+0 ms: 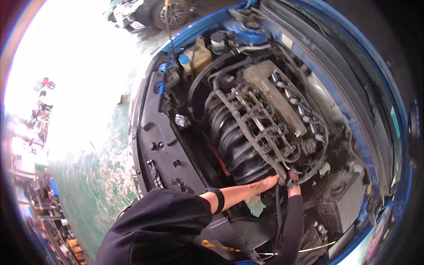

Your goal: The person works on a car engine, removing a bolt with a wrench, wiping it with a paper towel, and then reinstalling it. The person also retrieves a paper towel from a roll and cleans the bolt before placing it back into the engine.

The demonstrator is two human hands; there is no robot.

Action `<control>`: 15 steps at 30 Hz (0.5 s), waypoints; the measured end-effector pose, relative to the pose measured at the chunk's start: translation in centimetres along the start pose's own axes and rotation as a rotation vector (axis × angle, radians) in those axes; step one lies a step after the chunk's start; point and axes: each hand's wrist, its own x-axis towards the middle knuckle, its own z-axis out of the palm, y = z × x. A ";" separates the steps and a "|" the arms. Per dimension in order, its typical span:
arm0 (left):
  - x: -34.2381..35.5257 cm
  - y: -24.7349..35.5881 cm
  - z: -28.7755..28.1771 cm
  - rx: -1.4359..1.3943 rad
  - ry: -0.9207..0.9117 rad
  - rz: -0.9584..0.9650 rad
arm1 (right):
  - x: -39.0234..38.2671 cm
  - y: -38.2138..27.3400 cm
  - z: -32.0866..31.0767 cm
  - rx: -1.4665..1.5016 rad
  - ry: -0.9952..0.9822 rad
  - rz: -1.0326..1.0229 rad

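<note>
Both my hands meet at the near end of the engine in an open car bay. My left hand, a dark band on its wrist, has its fingers closed at the lower end of a long black hose. Close beside it, my right hand reaches up from a dark sleeve. Its fingers are bent at a small dark part by the hose end; what they grip is hidden. Under my left wrist lies a torn pale green scrap. The black ribbed intake manifold is left of the hose.
A black front panel borders the bay on the left. At the far end stands a reservoir with a blue cap. A battery-like grey box is at right. A thin rod and orange loop lie near my arms.
</note>
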 end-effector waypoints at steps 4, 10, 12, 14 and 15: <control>0.4 0.2 0.0 0.080 -0.006 -0.064 | 0.2 0.0 0.3 0.015 -0.020 0.022; -0.2 0.9 0.0 0.126 -0.016 -0.110 | 1.1 -0.1 0.7 0.041 -0.036 0.050; -0.3 1.1 0.1 0.154 -0.019 -0.120 | 1.4 -0.2 0.7 0.052 -0.037 0.056; -0.4 1.4 0.2 0.177 0.026 -0.088 | 1.5 -0.2 0.8 0.067 -0.038 0.067; -0.4 1.5 0.2 0.176 -0.008 -0.126 | 1.4 -0.2 0.8 0.069 -0.038 0.068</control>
